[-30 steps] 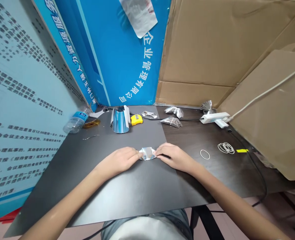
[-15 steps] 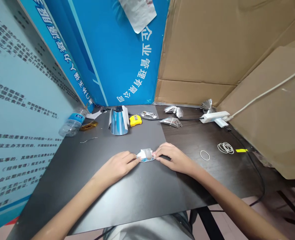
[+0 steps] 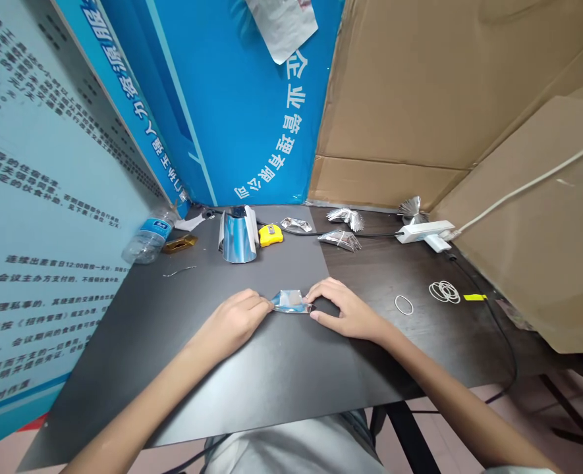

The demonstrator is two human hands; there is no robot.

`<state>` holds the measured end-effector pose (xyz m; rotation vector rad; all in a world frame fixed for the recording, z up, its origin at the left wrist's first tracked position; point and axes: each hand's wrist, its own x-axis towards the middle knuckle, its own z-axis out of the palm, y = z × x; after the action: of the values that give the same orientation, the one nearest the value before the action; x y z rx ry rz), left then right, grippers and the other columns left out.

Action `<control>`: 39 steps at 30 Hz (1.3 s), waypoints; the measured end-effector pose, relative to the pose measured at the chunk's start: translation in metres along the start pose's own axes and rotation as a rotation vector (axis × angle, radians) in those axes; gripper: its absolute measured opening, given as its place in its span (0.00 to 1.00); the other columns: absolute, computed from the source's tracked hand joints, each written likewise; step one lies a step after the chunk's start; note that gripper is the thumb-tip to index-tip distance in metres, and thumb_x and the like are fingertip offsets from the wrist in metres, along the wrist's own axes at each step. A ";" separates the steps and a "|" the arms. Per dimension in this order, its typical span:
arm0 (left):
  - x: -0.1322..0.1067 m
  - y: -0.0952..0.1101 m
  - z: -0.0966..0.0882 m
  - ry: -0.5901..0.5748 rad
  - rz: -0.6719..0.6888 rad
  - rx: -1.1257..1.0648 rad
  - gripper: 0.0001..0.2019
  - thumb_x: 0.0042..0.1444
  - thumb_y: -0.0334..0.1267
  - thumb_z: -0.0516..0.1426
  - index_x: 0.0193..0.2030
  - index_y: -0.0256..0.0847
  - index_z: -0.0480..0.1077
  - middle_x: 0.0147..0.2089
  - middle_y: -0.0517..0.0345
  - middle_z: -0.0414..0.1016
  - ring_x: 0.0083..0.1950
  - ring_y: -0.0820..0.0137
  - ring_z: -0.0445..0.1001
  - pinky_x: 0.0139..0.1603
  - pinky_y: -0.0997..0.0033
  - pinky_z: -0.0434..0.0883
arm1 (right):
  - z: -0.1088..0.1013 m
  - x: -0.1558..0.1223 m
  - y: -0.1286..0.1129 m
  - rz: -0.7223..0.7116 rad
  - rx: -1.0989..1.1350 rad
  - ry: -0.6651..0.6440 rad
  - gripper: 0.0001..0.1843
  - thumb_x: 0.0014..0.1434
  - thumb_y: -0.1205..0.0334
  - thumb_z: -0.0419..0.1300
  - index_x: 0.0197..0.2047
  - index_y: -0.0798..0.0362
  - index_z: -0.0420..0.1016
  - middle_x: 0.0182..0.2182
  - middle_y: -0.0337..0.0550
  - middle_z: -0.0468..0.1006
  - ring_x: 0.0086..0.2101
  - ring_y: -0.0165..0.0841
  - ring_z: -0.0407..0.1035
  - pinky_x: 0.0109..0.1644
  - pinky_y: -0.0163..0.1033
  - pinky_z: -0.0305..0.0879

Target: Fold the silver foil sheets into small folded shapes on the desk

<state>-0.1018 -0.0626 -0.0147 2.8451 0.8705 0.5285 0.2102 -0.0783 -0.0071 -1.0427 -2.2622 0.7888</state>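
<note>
A folded piece of silver foil (image 3: 291, 301) lies on the dark mat (image 3: 251, 375) in front of me. My left hand (image 3: 234, 321) pinches its left end between thumb and fingers. My right hand (image 3: 345, 311) holds its right end, with the thumb below and the fingers arched above. Most of the foil's top face shows, and its ends are hidden by my fingers. Both forearms reach in from the bottom corners.
Toward the back stand a curved foil sheet (image 3: 236, 238), a yellow tape measure (image 3: 270, 235), and several crumpled foil pieces (image 3: 339, 240). A water bottle (image 3: 147, 238) lies at left. A white power strip (image 3: 422, 232) and rubber bands (image 3: 444, 291) sit at right.
The foil piece looks longer and flatter between my hands, which have moved slightly apart. My right hand's fingers now arch higher over its right end.
</note>
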 end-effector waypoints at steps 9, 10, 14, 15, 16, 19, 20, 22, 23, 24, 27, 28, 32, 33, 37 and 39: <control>0.001 -0.002 -0.002 0.048 -0.152 -0.238 0.11 0.76 0.38 0.51 0.52 0.41 0.75 0.46 0.52 0.81 0.47 0.65 0.77 0.51 0.62 0.75 | 0.005 -0.006 0.000 0.000 -0.062 0.030 0.12 0.65 0.63 0.67 0.51 0.46 0.75 0.49 0.44 0.84 0.49 0.41 0.77 0.59 0.51 0.68; 0.002 -0.001 -0.002 0.049 -0.166 -0.250 0.11 0.75 0.38 0.51 0.52 0.41 0.75 0.46 0.52 0.81 0.47 0.65 0.77 0.51 0.62 0.74 | 0.006 -0.006 0.000 0.003 -0.062 0.041 0.11 0.65 0.62 0.68 0.50 0.47 0.75 0.49 0.44 0.84 0.49 0.41 0.77 0.58 0.51 0.68; 0.002 0.001 -0.001 0.049 -0.196 -0.269 0.11 0.75 0.38 0.51 0.50 0.42 0.75 0.45 0.53 0.81 0.46 0.65 0.77 0.51 0.62 0.74 | 0.010 -0.006 0.002 -0.025 -0.070 0.067 0.06 0.68 0.65 0.64 0.48 0.46 0.77 0.48 0.42 0.85 0.49 0.38 0.78 0.58 0.49 0.69; 0.002 0.001 0.000 0.049 -0.198 -0.270 0.11 0.75 0.38 0.51 0.50 0.42 0.75 0.45 0.53 0.81 0.47 0.65 0.76 0.52 0.63 0.74 | 0.010 -0.006 0.003 -0.037 -0.078 0.071 0.06 0.69 0.66 0.63 0.48 0.46 0.77 0.47 0.41 0.85 0.48 0.38 0.78 0.58 0.48 0.69; 0.002 0.002 0.000 0.048 -0.198 -0.271 0.11 0.75 0.38 0.51 0.50 0.42 0.75 0.45 0.53 0.81 0.47 0.65 0.76 0.52 0.63 0.73 | 0.011 -0.006 0.003 -0.050 -0.088 0.071 0.07 0.70 0.66 0.62 0.49 0.46 0.78 0.47 0.41 0.85 0.49 0.37 0.78 0.57 0.48 0.69; 0.001 0.001 0.001 0.034 -0.171 -0.246 0.11 0.76 0.37 0.51 0.51 0.41 0.74 0.47 0.53 0.81 0.49 0.65 0.76 0.53 0.63 0.72 | 0.011 -0.005 0.002 -0.079 -0.111 0.052 0.08 0.72 0.66 0.60 0.49 0.46 0.79 0.48 0.40 0.86 0.49 0.37 0.77 0.58 0.48 0.68; 0.000 0.001 0.001 0.022 -0.151 -0.223 0.11 0.76 0.37 0.50 0.52 0.41 0.74 0.48 0.52 0.80 0.49 0.64 0.75 0.54 0.62 0.72 | 0.010 -0.005 0.002 -0.081 -0.110 0.044 0.08 0.72 0.66 0.60 0.49 0.46 0.79 0.48 0.40 0.86 0.49 0.37 0.77 0.58 0.48 0.68; 0.000 -0.001 0.000 -0.011 -0.096 -0.168 0.11 0.76 0.37 0.49 0.52 0.41 0.73 0.50 0.51 0.79 0.49 0.64 0.75 0.54 0.62 0.71 | 0.009 -0.004 0.001 -0.076 -0.103 0.031 0.08 0.73 0.65 0.59 0.49 0.46 0.80 0.48 0.41 0.85 0.50 0.37 0.77 0.59 0.48 0.68; 0.000 -0.002 0.000 -0.030 -0.072 -0.141 0.12 0.76 0.37 0.49 0.52 0.40 0.73 0.50 0.51 0.79 0.49 0.64 0.75 0.54 0.61 0.71 | 0.008 -0.004 0.000 -0.072 -0.100 0.028 0.09 0.73 0.64 0.59 0.50 0.46 0.80 0.48 0.41 0.85 0.50 0.37 0.77 0.59 0.48 0.68; 0.000 -0.003 -0.002 -0.048 -0.059 -0.122 0.12 0.76 0.38 0.49 0.51 0.40 0.73 0.50 0.50 0.78 0.49 0.64 0.75 0.53 0.61 0.71 | 0.007 -0.003 0.000 -0.067 -0.097 0.028 0.09 0.73 0.64 0.58 0.50 0.46 0.80 0.48 0.42 0.85 0.49 0.38 0.76 0.59 0.49 0.68; 0.002 -0.003 -0.007 -0.094 -0.088 -0.127 0.13 0.76 0.40 0.49 0.50 0.41 0.73 0.48 0.51 0.77 0.48 0.63 0.74 0.52 0.62 0.70 | 0.006 -0.002 -0.002 -0.050 -0.090 0.039 0.09 0.73 0.64 0.57 0.48 0.47 0.80 0.45 0.43 0.84 0.48 0.39 0.75 0.58 0.50 0.68; 0.004 -0.003 -0.009 -0.104 -0.111 -0.145 0.13 0.76 0.41 0.49 0.49 0.41 0.73 0.48 0.51 0.77 0.48 0.63 0.74 0.51 0.62 0.70 | 0.007 -0.002 -0.003 -0.036 -0.088 0.050 0.09 0.73 0.64 0.57 0.47 0.47 0.79 0.45 0.44 0.83 0.48 0.39 0.74 0.58 0.50 0.68; 0.009 -0.001 -0.014 -0.137 -0.229 -0.220 0.15 0.76 0.45 0.49 0.46 0.43 0.74 0.46 0.54 0.78 0.46 0.63 0.74 0.50 0.62 0.68 | 0.014 0.000 -0.007 0.090 -0.111 0.126 0.07 0.71 0.65 0.59 0.41 0.48 0.78 0.45 0.46 0.77 0.50 0.40 0.69 0.58 0.49 0.69; 0.012 -0.001 -0.015 -0.147 -0.267 -0.241 0.15 0.75 0.46 0.50 0.45 0.44 0.75 0.44 0.55 0.78 0.45 0.63 0.74 0.50 0.62 0.68 | 0.016 0.001 -0.008 0.127 -0.123 0.142 0.06 0.70 0.66 0.60 0.39 0.48 0.77 0.45 0.46 0.76 0.50 0.41 0.68 0.58 0.50 0.68; 0.025 -0.007 -0.022 -0.243 -0.382 -0.379 0.14 0.70 0.44 0.54 0.39 0.44 0.78 0.40 0.56 0.81 0.44 0.61 0.75 0.47 0.64 0.68 | 0.022 0.007 -0.010 0.251 -0.172 0.157 0.07 0.65 0.67 0.63 0.34 0.49 0.74 0.47 0.46 0.73 0.51 0.43 0.66 0.59 0.54 0.67; 0.034 -0.012 -0.026 -0.331 -0.433 -0.459 0.13 0.67 0.43 0.55 0.36 0.44 0.80 0.39 0.56 0.82 0.41 0.62 0.77 0.42 0.67 0.68 | 0.023 0.009 -0.010 0.285 -0.186 0.160 0.08 0.64 0.65 0.63 0.32 0.50 0.73 0.48 0.46 0.73 0.52 0.44 0.65 0.59 0.56 0.66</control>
<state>-0.0910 -0.0336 0.0173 2.1616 1.0866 0.1642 0.1850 -0.0833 -0.0148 -1.4846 -2.1074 0.5869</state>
